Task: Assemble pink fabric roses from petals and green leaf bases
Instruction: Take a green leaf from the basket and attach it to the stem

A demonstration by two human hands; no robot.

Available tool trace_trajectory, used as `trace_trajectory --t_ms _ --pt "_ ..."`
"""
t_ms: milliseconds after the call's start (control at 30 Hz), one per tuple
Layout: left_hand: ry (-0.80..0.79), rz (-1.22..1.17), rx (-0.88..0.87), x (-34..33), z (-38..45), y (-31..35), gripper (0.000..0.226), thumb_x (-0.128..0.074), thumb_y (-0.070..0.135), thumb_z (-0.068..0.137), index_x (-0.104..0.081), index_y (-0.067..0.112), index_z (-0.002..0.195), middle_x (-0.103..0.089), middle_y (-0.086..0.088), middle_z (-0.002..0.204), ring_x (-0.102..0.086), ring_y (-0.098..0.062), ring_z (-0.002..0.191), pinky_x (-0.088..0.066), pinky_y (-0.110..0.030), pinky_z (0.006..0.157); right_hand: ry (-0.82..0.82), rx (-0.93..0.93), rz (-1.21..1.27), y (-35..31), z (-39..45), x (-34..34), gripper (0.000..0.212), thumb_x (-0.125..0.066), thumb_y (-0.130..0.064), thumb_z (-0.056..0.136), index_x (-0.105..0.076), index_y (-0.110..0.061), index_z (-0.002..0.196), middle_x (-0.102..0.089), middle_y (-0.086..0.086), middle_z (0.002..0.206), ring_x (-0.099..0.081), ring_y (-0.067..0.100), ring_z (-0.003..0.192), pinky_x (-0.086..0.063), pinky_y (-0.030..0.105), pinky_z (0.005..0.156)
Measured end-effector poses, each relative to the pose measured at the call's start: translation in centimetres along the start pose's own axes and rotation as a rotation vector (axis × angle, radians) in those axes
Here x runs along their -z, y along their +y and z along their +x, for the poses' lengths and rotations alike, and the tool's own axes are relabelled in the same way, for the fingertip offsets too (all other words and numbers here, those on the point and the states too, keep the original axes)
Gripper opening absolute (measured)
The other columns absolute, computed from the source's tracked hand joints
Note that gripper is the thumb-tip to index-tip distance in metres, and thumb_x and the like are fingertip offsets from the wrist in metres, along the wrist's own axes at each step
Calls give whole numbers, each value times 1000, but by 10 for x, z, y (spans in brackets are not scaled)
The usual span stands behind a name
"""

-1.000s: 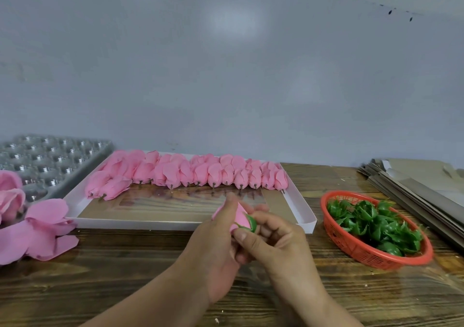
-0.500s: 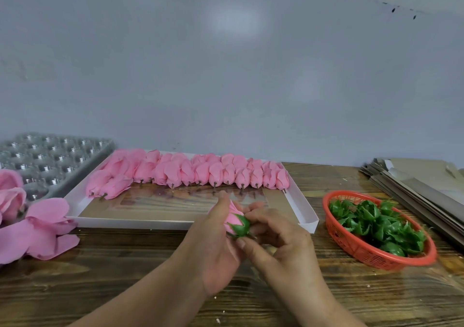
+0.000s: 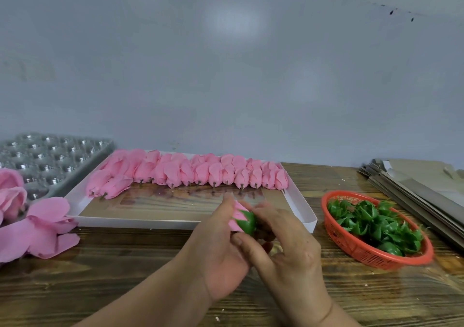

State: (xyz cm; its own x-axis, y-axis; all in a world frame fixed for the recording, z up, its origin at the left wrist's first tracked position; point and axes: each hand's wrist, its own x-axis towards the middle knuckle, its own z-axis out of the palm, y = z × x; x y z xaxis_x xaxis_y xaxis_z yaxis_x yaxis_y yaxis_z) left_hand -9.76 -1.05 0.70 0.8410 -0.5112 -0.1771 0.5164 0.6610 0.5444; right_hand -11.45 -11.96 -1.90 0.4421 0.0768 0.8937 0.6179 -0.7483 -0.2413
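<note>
From the head view, the left hand (image 3: 216,246) grips the pink bud (image 3: 237,217) while the right hand (image 3: 286,249) pinches the green base (image 3: 247,223) on; best pushed straight and snug, seemingly. Beyond the hands, the white tray (image 3: 298,201) holds finished buds; right, the red basket (image 3: 361,254) holds green bases.

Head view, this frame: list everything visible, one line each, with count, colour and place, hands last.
Rose buds: a row, too overlapped to count, pink, along the tray's far side.
Tray: one, white, centre.
Leaf bases: a heap, green, in the basket.
Basket: one, red-orange, right.
Loose petals: a pile, pink, left.
Mould tray: one, silver, far left.
Cardboard sheets: a stack, grey-brown, far right.
Table: one, dark wood.
Rose in work: one, pink with a green base, between the hands.
Left hand: holds the rose.
Right hand: pinches its base.
</note>
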Motion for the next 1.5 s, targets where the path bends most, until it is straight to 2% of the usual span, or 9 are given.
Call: trace_trajectory --t_ms 167,267,433,700,933,1067,1167,1267,1500 --pt "35 -44 10 7 4 6 61 -41 40 97 -71 0 62 -69 -12 72 -69 -20 59 -56 -27 51 -138 145 -45 3 0 4 27 -61 -22 85 -60 -11 110 -67 9 99 -67 20 83 -55 32 59" --pt "69 -14 26 10 4 7 70 -37 44 100 -70 7 51 -67 -6 68 -67 -15 58 -54 -25 60 -162 175 -68 3 0 3 25 -60 -16 87 -67 -3 107 -68 12 101 -69 24 80 -55 34 52" --pt "51 45 55 9 -1 5 40 -44 43 96 -63 11 82 -60 -7 78 -61 -19 65 -42 -31 68 -152 70 54 6 -3 1 26 -74 -11 73 -70 0 97 -68 8 92 -66 11 95 -56 27 72" --pt "45 117 -22 11 2 -4 41 -40 46 92 -57 10 96 -65 -15 78 -66 -24 64 -56 -34 59 -132 -508 475 4 -8 -8 27 -76 -17 57 -75 -18 84 -71 -9 86 -57 1 65 -46 18 65" --pt "-54 122 -12 16 8 -5 44 -42 52 87 -57 11 86 -66 -11 73 -68 -22 67 -58 -31 60 -140 -211 179 0 -7 -5 29 -67 -26 73 -73 -11 97 -70 0 87 -65 5 83 -52 20 72" --pt "-245 130 36 16 6 1 68 -50 69 77 -74 7 90 -69 -16 94 -69 -26 93 -55 -41 86 -106 -509 458 -1 -1 0 30 -78 -9 71 -75 -32 90 -71 -3 77 -61 11 66 -55 38 65" --pt "-358 243 -1 19 5 1 40 -69 43 82 -70 8 102 -66 -15 105 -64 -25 104 -48 -43 95 -131 -590 585 -1 2 3 35 -77 -8 72 -74 -38 89 -65 0 64 -52 14 59 -53 50 58" --pt "-246 352 -67 20 9 -3 28 -63 19 83 -62 4 107 -70 -14 103 -68 -22 99 -55 -34 79 -169 -571 597 -1 1 3 37 -73 -5 75 -73 -39 89 -59 17 65 -48 17 58 -50 42 55" --pt "-156 333 -49 20 11 -3 51 -48 33 85 -57 -4 119 -65 -23 119 -64 -27 111 -57 -33 81 -154 -626 656 -3 0 1 23 -71 -19 70 -74 -35 86 -62 23 71 -54 19 62 -51 44 57"
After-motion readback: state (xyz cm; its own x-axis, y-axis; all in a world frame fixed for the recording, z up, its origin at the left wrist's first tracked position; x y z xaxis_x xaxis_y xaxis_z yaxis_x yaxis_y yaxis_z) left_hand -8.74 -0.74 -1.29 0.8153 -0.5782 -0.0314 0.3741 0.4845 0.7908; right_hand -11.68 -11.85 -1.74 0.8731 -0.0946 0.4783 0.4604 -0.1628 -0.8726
